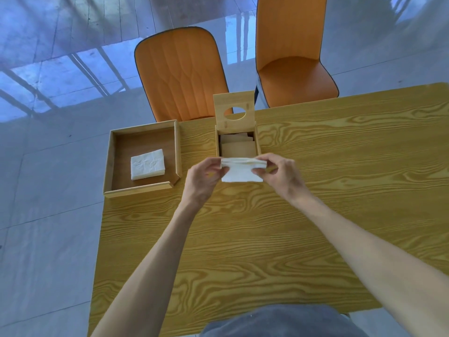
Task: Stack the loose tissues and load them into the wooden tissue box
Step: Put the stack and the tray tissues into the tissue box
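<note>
Both hands hold a stack of white tissues (240,170) above the table, just in front of the wooden tissue box (258,142). My left hand (202,176) pinches the stack's left end and my right hand (279,172) pinches its right end. The box stands with its lid (234,103) tipped up at the back; the lid has an oval hole. Brown pieces lie inside the box. A second stack of white tissues (147,164) lies in a shallow wooden tray (109,164) to the left.
The wood-grain table (267,239) runs from me to the far edge, where two orange chairs (179,74) (294,57) stand. The tray sits at the table's left edge. A grey tiled floor lies to the left.
</note>
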### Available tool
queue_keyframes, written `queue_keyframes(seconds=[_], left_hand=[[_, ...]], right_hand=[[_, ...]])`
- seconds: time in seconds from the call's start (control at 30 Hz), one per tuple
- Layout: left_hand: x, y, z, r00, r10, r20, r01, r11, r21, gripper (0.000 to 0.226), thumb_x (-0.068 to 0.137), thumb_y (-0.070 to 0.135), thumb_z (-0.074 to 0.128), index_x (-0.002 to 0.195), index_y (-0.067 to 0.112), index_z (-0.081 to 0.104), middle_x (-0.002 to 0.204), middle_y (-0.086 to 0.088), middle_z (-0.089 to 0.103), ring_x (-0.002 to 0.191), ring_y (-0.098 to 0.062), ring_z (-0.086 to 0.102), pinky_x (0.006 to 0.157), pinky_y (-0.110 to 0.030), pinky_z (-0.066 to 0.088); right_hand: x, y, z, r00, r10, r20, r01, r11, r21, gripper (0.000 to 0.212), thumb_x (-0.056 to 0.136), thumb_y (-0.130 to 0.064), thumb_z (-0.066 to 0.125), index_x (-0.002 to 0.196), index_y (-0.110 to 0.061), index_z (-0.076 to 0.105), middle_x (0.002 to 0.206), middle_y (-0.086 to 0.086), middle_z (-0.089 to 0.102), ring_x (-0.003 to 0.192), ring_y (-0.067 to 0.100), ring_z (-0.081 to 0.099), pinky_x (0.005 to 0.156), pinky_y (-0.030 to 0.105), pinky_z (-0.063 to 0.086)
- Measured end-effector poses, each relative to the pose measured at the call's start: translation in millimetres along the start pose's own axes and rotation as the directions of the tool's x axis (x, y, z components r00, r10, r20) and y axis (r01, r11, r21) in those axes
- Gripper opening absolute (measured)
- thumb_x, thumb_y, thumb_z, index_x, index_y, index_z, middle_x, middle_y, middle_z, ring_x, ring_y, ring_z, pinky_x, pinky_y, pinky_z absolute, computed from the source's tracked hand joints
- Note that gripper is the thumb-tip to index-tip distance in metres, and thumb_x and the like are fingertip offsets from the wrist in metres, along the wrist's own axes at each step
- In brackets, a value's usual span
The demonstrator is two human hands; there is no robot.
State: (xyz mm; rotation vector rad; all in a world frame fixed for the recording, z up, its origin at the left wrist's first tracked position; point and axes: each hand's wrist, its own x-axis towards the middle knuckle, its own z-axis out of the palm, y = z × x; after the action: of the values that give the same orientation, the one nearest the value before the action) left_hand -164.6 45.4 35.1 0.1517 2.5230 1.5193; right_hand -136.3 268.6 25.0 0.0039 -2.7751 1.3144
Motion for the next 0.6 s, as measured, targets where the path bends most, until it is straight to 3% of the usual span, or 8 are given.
queue_keyframes(seconds=[0.13,0.2,0.33,0.6], left_hand=[[37,19,-7,0.995,0.01,-0.103,-0.007,1.0,0.027,0.024,0.09,0.025,0.072,0.113,0.018,0.074,0.102,0.002,0.076,0.096,-0.013,0.071,0.09,-0.034,0.056],[49,23,-6,0.989,-0.023,-0.148,0.026,0.999,0.022,0.023,0.09,0.026,0.072,0.111,0.018,0.075,0.104,0.001,0.076,0.099,-0.014,0.069,0.092,-0.039,0.055],[61,23,-2,0.981,-0.075,-0.178,0.087,0.994,0.063,0.023,0.091,0.03,0.071,0.112,0.021,0.075,0.105,0.004,0.076,0.101,-0.01,0.068,0.094,-0.037,0.053],[65,13,0,0.985,-0.101,-0.139,0.121,0.983,0.141,0.028,0.094,0.037,0.065,0.117,0.021,0.069,0.104,0.005,0.074,0.102,-0.011,0.067,0.088,-0.031,0.052]], right_hand=[[41,-9,-6,0.995,-0.028,-0.092,0.021,0.997,-0.069,0.027,0.082,-0.025,0.077,0.107,-0.018,0.073,0.096,-0.002,0.076,0.078,0.013,0.07,0.069,0.035,0.061],[55,-11,-4,0.993,-0.032,-0.111,0.02,0.995,-0.102,0.025,0.082,-0.025,0.077,0.107,-0.017,0.073,0.097,-0.002,0.076,0.079,0.014,0.07,0.069,0.036,0.06],[71,-8,3,0.99,0.019,-0.139,-0.039,0.989,-0.145,0.021,0.083,-0.025,0.076,0.104,-0.021,0.073,0.1,-0.004,0.075,0.082,0.014,0.068,0.07,0.037,0.059],[77,1,11,0.992,0.11,-0.063,-0.118,0.982,-0.145,0.025,0.084,-0.037,0.073,0.106,-0.027,0.069,0.093,-0.005,0.075,0.081,0.012,0.068,0.069,0.034,0.057]])
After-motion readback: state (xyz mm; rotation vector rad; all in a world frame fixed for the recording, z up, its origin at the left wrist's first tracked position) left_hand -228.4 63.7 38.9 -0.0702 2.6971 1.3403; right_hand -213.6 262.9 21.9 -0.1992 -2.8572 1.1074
